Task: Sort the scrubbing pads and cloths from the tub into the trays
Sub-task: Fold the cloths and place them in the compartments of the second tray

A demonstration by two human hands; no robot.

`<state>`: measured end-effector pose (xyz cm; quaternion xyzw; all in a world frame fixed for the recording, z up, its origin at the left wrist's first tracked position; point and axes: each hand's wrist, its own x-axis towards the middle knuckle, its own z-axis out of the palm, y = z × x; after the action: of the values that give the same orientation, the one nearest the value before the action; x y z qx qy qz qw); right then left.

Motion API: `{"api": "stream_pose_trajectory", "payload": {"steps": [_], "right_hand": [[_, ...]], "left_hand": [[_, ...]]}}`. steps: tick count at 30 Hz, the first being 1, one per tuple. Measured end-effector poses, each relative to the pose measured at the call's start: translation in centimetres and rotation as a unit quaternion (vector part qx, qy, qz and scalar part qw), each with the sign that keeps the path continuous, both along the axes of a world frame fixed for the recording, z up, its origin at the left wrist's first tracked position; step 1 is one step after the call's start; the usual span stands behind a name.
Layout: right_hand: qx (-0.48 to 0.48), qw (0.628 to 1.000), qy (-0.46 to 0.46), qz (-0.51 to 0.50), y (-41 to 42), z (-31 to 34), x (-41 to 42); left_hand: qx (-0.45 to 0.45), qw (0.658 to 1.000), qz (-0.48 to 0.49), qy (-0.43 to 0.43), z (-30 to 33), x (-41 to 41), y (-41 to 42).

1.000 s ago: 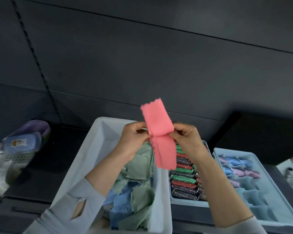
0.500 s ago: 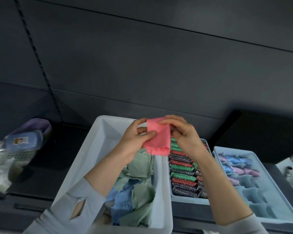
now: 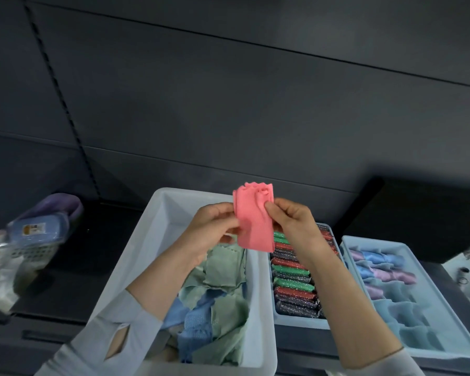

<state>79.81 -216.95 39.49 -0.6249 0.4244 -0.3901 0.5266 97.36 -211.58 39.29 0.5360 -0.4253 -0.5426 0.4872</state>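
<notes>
A folded pink cloth [image 3: 254, 221] is held upright above the gap between the tub and the middle tray. My left hand [image 3: 212, 229] pinches its left edge and my right hand [image 3: 289, 223] pinches its right edge near the top. Below lies the pale blue tub [image 3: 158, 226], with several green and blue cloths [image 3: 220, 294] heaped in it. The middle tray [image 3: 299, 322] holds rows of red, green and dark glittery scrubbing pads [image 3: 293, 283]. The right tray [image 3: 445, 316] holds folded blue, purple and teal cloths [image 3: 383, 270].
At the far left, a small basket [image 3: 30, 248] with a blue packet and a purple item sits on the dark counter. A dark box [image 3: 418, 218] stands behind the right tray. A dark panelled wall rises behind everything.
The pink cloth was long and unfolded a second ago, was then folded short, and is now a folded strip. The hands have stayed above the tub.
</notes>
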Motion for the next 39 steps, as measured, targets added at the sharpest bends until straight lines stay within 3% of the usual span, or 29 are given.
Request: {"api": "stream_pose_trajectory", "payload": {"steps": [2, 6, 9, 16, 21, 26, 28, 33, 36, 39], "right_hand": [[0.049, 0.999, -0.010, 0.011, 0.4, 0.4, 0.2], [0.100, 0.994, 0.018, 0.049, 1.0, 0.8, 0.2], [0.063, 0.996, 0.044, 0.054, 1.1, 0.3, 0.2], [-0.003, 0.999, -0.018, 0.041, 1.3, 0.1, -0.1], [-0.098, 0.994, 0.049, 0.029, 1.3, -0.5, 0.0], [-0.182, 0.972, 0.145, 0.025, 1.9, -1.2, -0.3], [-0.148, 0.981, 0.123, 0.025, 2.5, -1.5, -0.6], [0.035, 0.998, -0.051, -0.020, 4.8, -1.5, -2.0], [0.067, 0.997, -0.035, -0.008, 5.8, -3.2, -3.5], [0.075, 0.992, -0.094, -0.041, 6.3, -4.8, -5.3]], "left_hand": [[-0.023, 0.997, 0.032, -0.066, -0.5, 0.0, 0.0], [-0.038, 0.994, 0.073, -0.072, -1.1, 0.0, 0.0], [-0.040, 0.993, 0.061, -0.088, -1.3, 0.1, 0.2], [-0.054, 0.997, 0.051, -0.028, -1.0, -0.2, 0.5], [0.062, 0.993, 0.030, 0.098, -0.3, -0.3, 0.7], [0.060, 0.996, -0.003, 0.063, -1.4, -0.7, 1.0], [0.029, 0.998, 0.025, 0.050, -2.0, -1.0, 1.1], [-0.049, 0.998, 0.044, 0.006, -3.2, -1.8, 1.0], [-0.080, 0.996, 0.019, -0.035, -4.0, -2.9, 1.1], [-0.060, 0.997, -0.032, -0.029, -4.5, -4.7, 1.3]]}}
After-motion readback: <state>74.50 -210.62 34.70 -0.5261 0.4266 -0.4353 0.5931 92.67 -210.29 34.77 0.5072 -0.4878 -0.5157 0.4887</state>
